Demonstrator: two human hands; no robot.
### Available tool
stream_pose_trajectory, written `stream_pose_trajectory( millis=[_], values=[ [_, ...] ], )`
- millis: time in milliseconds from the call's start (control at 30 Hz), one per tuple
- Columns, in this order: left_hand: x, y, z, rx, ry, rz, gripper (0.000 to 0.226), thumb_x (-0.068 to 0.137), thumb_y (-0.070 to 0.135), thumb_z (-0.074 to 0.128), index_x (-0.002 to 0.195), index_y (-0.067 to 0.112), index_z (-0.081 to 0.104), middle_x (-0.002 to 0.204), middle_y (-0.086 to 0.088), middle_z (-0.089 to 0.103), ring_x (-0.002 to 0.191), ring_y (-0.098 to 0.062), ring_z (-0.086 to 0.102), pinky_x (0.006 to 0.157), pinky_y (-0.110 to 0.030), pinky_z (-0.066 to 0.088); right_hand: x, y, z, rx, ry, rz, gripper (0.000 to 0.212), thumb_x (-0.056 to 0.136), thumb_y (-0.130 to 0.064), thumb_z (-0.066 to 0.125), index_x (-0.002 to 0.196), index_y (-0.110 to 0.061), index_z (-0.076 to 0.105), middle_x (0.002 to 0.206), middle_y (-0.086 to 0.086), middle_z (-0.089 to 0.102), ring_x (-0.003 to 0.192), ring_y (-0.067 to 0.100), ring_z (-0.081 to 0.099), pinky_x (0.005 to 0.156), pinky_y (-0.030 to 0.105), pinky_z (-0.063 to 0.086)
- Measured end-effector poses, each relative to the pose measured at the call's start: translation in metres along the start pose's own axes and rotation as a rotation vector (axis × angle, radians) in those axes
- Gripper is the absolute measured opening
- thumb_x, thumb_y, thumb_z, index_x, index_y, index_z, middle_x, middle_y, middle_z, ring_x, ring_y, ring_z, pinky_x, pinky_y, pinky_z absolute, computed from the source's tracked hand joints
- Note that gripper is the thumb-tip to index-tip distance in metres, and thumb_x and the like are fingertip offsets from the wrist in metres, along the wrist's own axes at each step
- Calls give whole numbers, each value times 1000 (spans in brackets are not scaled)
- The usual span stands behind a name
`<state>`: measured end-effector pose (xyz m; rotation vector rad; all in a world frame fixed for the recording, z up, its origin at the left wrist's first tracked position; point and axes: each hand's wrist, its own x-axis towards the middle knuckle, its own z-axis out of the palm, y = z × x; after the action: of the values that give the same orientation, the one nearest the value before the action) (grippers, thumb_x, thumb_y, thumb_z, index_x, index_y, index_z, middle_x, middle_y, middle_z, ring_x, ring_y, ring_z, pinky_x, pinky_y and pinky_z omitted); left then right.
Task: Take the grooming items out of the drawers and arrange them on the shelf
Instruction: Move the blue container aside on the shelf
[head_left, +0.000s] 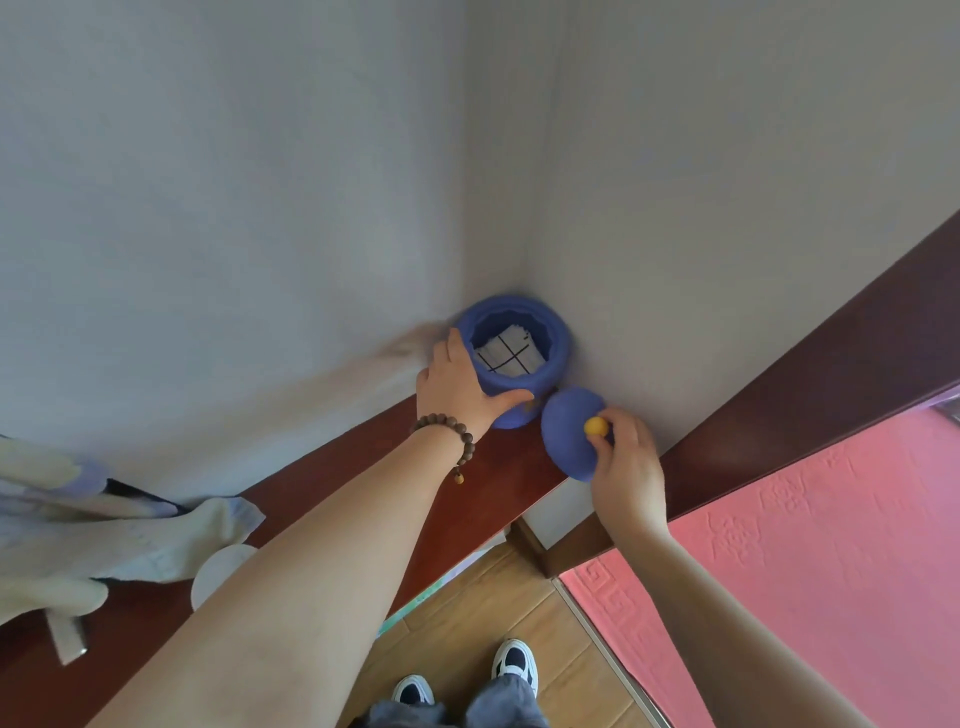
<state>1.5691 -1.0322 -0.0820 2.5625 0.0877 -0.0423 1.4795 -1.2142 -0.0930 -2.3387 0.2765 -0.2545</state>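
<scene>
A round blue jar (550, 332) stands open on the dark red-brown shelf (337, 467), tucked into the wall corner. Inside it lies a white sheet with black grid lines (506, 356). My left hand (457, 387) grips the jar's near left side, thumb across its front. My right hand (626, 465) holds the jar's blue lid (566, 434) tilted just right of the jar, pinching its yellow knob (596, 426).
Pale cloth items (104, 525) lie at the shelf's left end beside a white round thing (218, 571). A pink embossed bedspread (810, 561) fills the lower right behind a dark wooden board (831, 364). Wooden floor (493, 613) and my shoes show below.
</scene>
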Motion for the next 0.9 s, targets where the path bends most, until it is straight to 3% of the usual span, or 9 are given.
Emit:
stream_pose_trajectory(
  millis=[167,300,433,533,900],
  values=[
    [3,-1,1,21,18,0,118,58,76,64,147,10,21,141,-6,42,124,-24,48,102,-42,43,33,-53,-10,78,28,-182,22,96,-8,47,116,-4,55,115,6,52,98,13,46,78,13,29],
    [3,-2,3,-28,29,-23,119,57,73,71,147,13,22,139,-6,43,123,-25,48,101,-41,42,83,-78,16,25,-84,-285,18,95,-4,44,108,-1,56,117,12,54,107,24,48,87,23,35],
    [3,-1,4,-42,31,-26,120,56,72,72,147,13,20,141,-5,41,124,-25,48,102,-40,40,104,-80,37,-75,-219,-297,12,91,-1,43,91,-5,54,95,6,51,91,22,45,73,27,36],
    [3,2,4,-42,19,-42,122,56,74,71,148,13,19,142,-5,39,124,-24,48,102,-39,40,108,-83,40,-96,-228,-296,12,90,0,42,90,-3,54,92,3,49,88,22,44,75,36,43],
    [-3,1,2,61,31,-14,123,60,80,62,150,11,14,149,-3,34,131,-21,41,105,-39,36,109,-85,41,-119,-256,-276,10,92,-5,44,92,-4,54,100,11,57,89,22,46,75,34,40]
  ],
)
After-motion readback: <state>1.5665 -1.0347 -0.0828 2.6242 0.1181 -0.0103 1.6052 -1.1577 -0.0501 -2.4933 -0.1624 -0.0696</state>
